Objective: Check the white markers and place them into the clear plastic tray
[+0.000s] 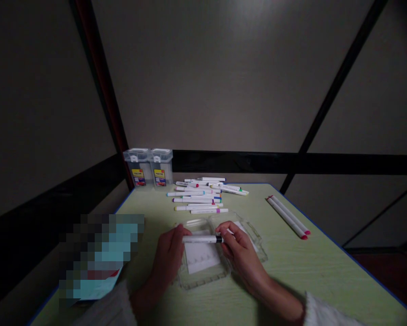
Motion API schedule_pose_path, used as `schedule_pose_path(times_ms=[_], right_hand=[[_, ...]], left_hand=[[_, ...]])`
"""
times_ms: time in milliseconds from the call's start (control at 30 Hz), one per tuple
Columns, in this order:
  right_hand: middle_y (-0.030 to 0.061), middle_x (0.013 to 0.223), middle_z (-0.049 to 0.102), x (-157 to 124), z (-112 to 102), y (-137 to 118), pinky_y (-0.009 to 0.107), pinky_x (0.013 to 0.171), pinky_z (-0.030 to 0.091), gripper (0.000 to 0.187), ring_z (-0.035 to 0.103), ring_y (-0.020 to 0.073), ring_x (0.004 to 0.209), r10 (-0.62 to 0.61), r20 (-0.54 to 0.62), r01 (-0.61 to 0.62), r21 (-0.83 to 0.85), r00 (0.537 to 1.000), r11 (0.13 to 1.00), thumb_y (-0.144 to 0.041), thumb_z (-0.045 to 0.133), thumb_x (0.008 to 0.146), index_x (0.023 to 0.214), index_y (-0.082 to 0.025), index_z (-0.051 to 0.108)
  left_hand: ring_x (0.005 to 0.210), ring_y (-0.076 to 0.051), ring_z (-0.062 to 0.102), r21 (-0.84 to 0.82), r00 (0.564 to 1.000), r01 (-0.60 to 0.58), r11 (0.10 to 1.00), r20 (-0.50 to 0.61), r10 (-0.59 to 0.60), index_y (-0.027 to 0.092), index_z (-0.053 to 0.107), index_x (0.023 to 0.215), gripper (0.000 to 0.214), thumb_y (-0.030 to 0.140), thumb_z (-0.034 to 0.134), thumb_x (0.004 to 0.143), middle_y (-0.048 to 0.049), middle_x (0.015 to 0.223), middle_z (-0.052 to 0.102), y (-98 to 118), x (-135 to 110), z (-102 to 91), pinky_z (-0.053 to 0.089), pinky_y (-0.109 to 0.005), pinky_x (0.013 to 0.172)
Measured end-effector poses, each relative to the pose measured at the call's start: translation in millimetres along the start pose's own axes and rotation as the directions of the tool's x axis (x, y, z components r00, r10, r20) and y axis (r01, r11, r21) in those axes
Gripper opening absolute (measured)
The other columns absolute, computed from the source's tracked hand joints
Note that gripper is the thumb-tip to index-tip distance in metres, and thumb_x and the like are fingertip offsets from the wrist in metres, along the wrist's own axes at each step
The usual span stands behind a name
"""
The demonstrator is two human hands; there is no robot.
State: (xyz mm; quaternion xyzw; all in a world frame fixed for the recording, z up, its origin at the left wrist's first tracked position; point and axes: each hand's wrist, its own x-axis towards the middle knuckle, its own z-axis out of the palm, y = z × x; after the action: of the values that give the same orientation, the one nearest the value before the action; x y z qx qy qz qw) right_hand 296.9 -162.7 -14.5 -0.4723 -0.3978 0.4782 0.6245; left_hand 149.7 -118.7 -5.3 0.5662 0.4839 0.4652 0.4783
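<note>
A white marker (pixel 200 239) with a black band near its right end is held level between my two hands. My left hand (pixel 171 248) is closed on its left end. At the black-banded end, the fingers of my right hand (pixel 239 246) pinch it. Beneath the marker lies a clear plastic case (pixel 205 284), opened flat on the table. White paper (pixel 201 260) with faint marks rests inside the case. Farther back is a loose pile of white markers (pixel 198 200) with coloured ends, several of them, lying mostly sideways.
Two clear lidded boxes (pixel 139 170) with yellow labels stand at the back left corner. Two long white rods (pixel 287 217) with red ends lie at the right of the table (pixel 292 280). A blurred turquoise item (pixel 104 262) lies at the left edge. Walls enclose the back.
</note>
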Motion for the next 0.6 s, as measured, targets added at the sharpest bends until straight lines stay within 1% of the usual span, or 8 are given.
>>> schedule_pose_path(times_ms=[167, 333, 533, 600], right_hand=[[-0.0059, 0.058, 0.039, -0.3, -1.1, 2.3, 0.021, 0.045, 0.019, 0.035, 0.027, 0.008, 0.05, -0.039, -0.013, 0.038, -0.012, 0.999, 0.999, -0.052, 0.064, 0.071, 0.071, -0.019, 0.052], [-0.006, 0.058, 0.038, -0.5, -3.3, 3.6, 0.022, 0.046, 0.022, 0.031, 0.029, 0.0088, 0.051, -0.07, 0.02, 0.069, 0.017, 0.997, 0.997, -0.049, 0.063, 0.073, 0.072, -0.02, 0.053], [-0.0047, 0.06, 0.043, 1.0, -3.6, 4.2, 0.022, 0.049, 0.028, 0.028, 0.035, 0.0093, 0.052, -0.052, 0.023, 0.051, 0.061, 0.998, 0.997, -0.045, 0.066, 0.07, 0.073, -0.019, 0.055], [-0.0049, 0.059, 0.043, 1.8, -3.2, 3.6, 0.022, 0.047, 0.027, 0.028, 0.035, 0.0089, 0.051, -0.038, 0.011, 0.038, 0.06, 0.999, 0.997, -0.045, 0.066, 0.069, 0.072, -0.019, 0.055]], left_hand=[[0.032, -0.006, 0.026, -0.003, 1.0, -0.027, 1.0, 0.008, 0.027, 0.018, 0.053, 0.054, 0.044, 0.058, 0.044, 0.069, 0.0082, 0.036, 0.028, -4.3, 2.2, -1.8, 0.017, -0.019, 0.031], [0.029, -0.005, 0.025, -0.019, 0.999, 0.048, 0.999, 0.015, -0.048, 0.017, 0.052, 0.055, 0.045, 0.059, 0.042, 0.068, 0.0088, 0.033, 0.027, -2.3, 2.1, -0.4, 0.017, -0.017, 0.03], [0.028, -0.005, 0.025, -0.007, 0.999, 0.049, 0.999, 0.023, -0.049, 0.017, 0.054, 0.057, 0.044, 0.058, 0.041, 0.068, 0.0091, 0.032, 0.027, 1.1, 2.5, -0.1, 0.018, -0.017, 0.03], [0.028, -0.006, 0.026, 0.004, 0.999, 0.028, 1.0, 0.03, -0.028, 0.017, 0.054, 0.057, 0.043, 0.056, 0.041, 0.068, 0.0091, 0.031, 0.027, 2.0, 2.6, 0.1, 0.019, -0.018, 0.031]])
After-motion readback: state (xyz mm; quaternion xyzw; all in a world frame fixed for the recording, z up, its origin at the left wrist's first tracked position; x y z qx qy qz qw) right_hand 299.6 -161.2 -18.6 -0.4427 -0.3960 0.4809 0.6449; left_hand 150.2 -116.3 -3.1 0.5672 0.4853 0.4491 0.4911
